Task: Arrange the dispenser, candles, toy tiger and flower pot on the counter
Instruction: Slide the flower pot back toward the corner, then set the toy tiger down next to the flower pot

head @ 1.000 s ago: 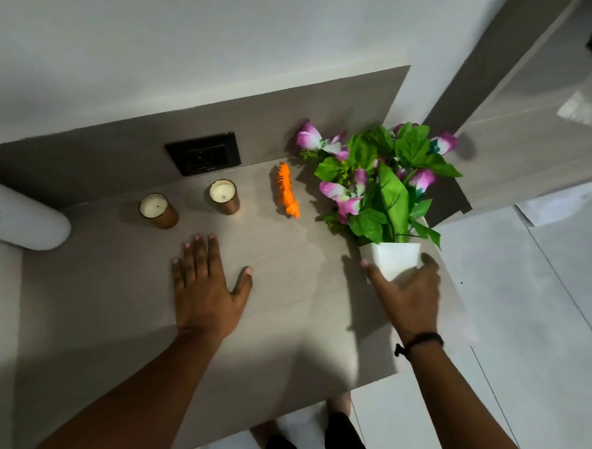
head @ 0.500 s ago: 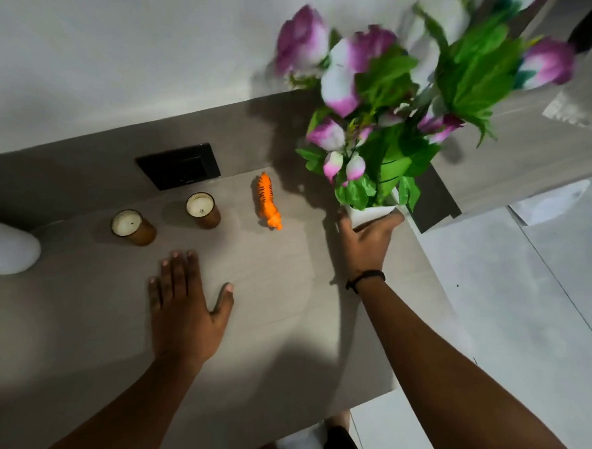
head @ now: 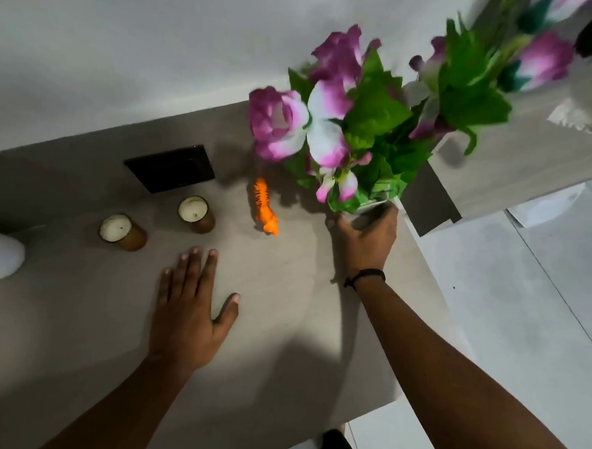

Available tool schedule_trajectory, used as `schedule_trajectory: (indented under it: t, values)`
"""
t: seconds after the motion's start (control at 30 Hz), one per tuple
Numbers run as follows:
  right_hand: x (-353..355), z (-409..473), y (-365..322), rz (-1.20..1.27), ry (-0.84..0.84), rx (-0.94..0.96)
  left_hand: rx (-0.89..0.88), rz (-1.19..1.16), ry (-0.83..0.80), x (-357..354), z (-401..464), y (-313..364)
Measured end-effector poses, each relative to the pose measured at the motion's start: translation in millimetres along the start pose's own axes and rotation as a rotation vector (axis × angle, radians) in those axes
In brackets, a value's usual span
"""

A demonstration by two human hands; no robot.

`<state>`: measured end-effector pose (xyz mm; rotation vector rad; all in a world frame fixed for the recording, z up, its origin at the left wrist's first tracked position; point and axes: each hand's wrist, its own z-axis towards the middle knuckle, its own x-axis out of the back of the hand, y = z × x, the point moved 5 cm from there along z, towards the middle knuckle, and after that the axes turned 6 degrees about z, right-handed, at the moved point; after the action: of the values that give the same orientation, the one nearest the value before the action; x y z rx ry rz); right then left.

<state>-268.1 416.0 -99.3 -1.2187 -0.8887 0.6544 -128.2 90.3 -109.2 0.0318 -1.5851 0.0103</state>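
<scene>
White flower pot (head: pixel 367 207) within right hand (head: pixel 367 237)

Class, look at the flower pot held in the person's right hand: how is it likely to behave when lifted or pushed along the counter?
The flower pot probably tips easily: its tall, wide flowers spread well beyond the small white base. It seems light, since the right hand grips it alone. The leaves and stems look likely to sway rather than stay rigid.
</scene>
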Motion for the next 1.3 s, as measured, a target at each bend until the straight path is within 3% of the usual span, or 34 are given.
schedule_trajectory:
  t: [0.4,0.57,0.7,0.77,1.0,1.3]
  values:
    - [-32.1,51.6,-6.8,-0.065,0.009,-0.016,0.03,-0.027,-0.015,0.7,0.3,-1.6]
    - [-26.2,5.0,-8.7,-0.09,0.027,-0.005,0.04,-0.026,-0.031,2.3,-0.6,-0.9]
    - [-58.9,-77.0,-31.2,0.017,-0.268,0.136,0.045,-0.034,-0.021,-0.3,-0.1,-1.5]
    - [-82.0,-98.7,-40.8,-0.001,-0.36,0.109,0.054,-0.024,-0.009,-3.0,-0.2,-3.2]
    - [-111.7,-74.8,-48.2,-0.037,-0.222,-0.005,0.173,0.021,0.026,-8.9,-5.6,-10.4]
    - [-109.3,-50.3,-36.9,-0.074,-0.126,-0.077,0.2,-0.002,0.028,-8.4,-6.9,-9.7]
